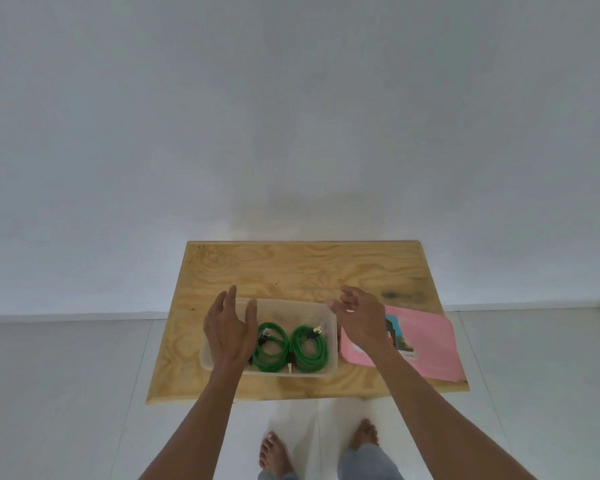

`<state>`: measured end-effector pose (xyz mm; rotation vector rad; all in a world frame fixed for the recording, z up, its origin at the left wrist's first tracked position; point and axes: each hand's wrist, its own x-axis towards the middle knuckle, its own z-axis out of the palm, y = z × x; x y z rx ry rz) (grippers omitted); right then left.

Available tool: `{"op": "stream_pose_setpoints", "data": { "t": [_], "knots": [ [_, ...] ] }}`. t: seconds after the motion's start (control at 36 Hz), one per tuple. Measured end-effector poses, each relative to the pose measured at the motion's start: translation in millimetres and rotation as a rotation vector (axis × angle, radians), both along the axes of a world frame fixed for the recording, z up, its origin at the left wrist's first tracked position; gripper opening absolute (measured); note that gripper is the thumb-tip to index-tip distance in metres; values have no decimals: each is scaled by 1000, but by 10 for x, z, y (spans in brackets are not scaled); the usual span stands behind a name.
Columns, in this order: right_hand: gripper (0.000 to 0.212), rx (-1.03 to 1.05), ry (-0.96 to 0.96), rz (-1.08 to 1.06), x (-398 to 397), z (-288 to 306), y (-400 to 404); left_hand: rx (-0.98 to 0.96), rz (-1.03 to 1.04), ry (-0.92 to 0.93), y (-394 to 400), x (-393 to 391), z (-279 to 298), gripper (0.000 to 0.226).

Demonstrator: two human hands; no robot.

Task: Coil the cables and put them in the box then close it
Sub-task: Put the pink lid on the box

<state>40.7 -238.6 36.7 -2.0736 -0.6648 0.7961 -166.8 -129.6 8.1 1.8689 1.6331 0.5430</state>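
While coiled cables (290, 348) fill the box (331, 336), hands hover.

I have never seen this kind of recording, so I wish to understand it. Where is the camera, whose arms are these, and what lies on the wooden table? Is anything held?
There is no machine here. One wide-angle camera sits on a person's head and looks forward and down, so you see that person's own two arms, and the bare feet on the floor below.

On the wooden table stands a clear plastic box, open on top. Inside it lie two coiled green cables, side by side. To the right of the box lies a flat pink lid with a picture on it.

The left hand is over the left end of the box, its fingers straight. The right hand is above the gap between box and lid, loosely open. Neither hand holds anything.
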Motion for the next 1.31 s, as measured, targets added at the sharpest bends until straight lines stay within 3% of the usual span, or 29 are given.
{"op": "stream_pose_setpoints", "data": {
  "t": [0.33,0.47,0.58,0.75,0.97,1.06,1.19,1.31],
  "knots": [
    [45,1,-37,-118,969,49,-470,-16,-212,-97,-472,1279,272,58],
    [47,-162,-150,-129,1549,-213,-936,-64,-295,-38,-832,1938,135,51],
    [52,-279,-132,-137,1850,-480,-1257,-164,-314,127,-1040,2248,-146,56],
    [72,-447,-114,1,1969,-877,-1583,-350,-226,422,-1264,2342,-579,84],
    [96,-437,-46,140,2088,-1138,-1674,-363,-122,434,-1397,2487,-833,106],
    [99,-411,-45,142,2168,-1188,-1651,-356,-90,446,-1416,2545,-858,107],
    [94,-413,-43,132,2254,-1228,-1628,-279,-106,476,-1532,2630,-884,89],
    [86,-396,-47,120,2215,-1220,-1592,-307,-105,481,-1602,2700,-875,92]
  ]
}}
